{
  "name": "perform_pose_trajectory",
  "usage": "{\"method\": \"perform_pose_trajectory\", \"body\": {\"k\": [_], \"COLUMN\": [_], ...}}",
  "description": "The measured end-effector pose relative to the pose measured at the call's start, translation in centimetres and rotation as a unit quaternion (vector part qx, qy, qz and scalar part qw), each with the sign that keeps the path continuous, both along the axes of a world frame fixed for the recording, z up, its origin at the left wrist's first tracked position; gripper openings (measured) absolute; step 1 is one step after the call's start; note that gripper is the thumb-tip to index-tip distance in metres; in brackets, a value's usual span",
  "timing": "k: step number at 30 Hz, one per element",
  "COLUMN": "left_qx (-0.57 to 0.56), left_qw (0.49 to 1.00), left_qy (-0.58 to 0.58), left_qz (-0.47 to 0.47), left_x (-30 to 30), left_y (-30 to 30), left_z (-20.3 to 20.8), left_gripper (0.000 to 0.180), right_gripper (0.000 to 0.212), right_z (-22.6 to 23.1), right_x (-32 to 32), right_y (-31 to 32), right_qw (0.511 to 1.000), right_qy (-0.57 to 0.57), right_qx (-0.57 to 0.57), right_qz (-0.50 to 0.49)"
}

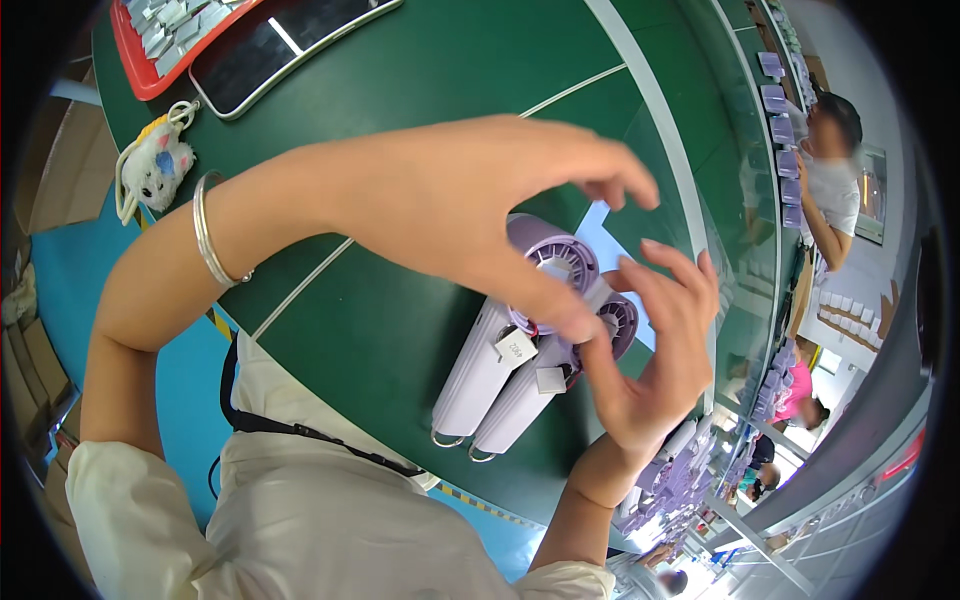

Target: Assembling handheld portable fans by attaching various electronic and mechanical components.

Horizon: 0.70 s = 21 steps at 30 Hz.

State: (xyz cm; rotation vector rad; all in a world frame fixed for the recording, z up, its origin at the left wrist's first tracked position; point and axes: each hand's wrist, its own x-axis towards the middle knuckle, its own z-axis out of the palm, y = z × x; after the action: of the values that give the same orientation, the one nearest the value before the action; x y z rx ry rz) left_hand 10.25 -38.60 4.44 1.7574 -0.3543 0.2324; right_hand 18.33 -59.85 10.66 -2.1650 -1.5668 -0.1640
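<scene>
Two lilac handheld fans lie side by side on the green table, the left fan (474, 372) and the right fan (515, 420). Each has a round vaned head and a metal ring at its handle's end. A small white block (517, 347) rests on the left fan, and another white block (551, 380) on the right one. My left hand (450, 200) arches over the fan heads, thumb and fingers spread apart. Close by on the right is my right hand (655, 350), its fingers spread too. The two thumbs nearly meet above the heads, partly hiding them.
At the upper left are a red tray (150, 75) of small silvery pieces, a dark phone-like device (250, 65) and a plush toy (157, 170). A blue sheet (600, 235) lies behind the fans. Many lilac parts (680, 480) gather at the right; a co-worker (830, 180) sits beyond the glass.
</scene>
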Motion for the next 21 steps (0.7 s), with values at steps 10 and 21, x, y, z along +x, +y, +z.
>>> {"method": "perform_pose_trajectory", "body": {"k": [10,21], "left_qx": [0.073,0.076], "left_qw": [0.996,0.995], "left_qy": [0.005,-0.029], "left_qz": [-0.059,-0.049], "left_x": [0.0,0.2], "left_y": [-0.4,-0.4], "left_z": [-2.3,-2.5], "left_gripper": [0.069,0.064], "right_gripper": [0.028,0.029], "right_z": [-0.5,-0.9], "right_x": [-0.7,-0.6], "right_y": [1.0,0.9], "right_qw": [0.997,0.998], "right_qy": [-0.025,-0.011], "right_qx": [-0.071,-0.066], "right_qz": [0.027,0.008]}}
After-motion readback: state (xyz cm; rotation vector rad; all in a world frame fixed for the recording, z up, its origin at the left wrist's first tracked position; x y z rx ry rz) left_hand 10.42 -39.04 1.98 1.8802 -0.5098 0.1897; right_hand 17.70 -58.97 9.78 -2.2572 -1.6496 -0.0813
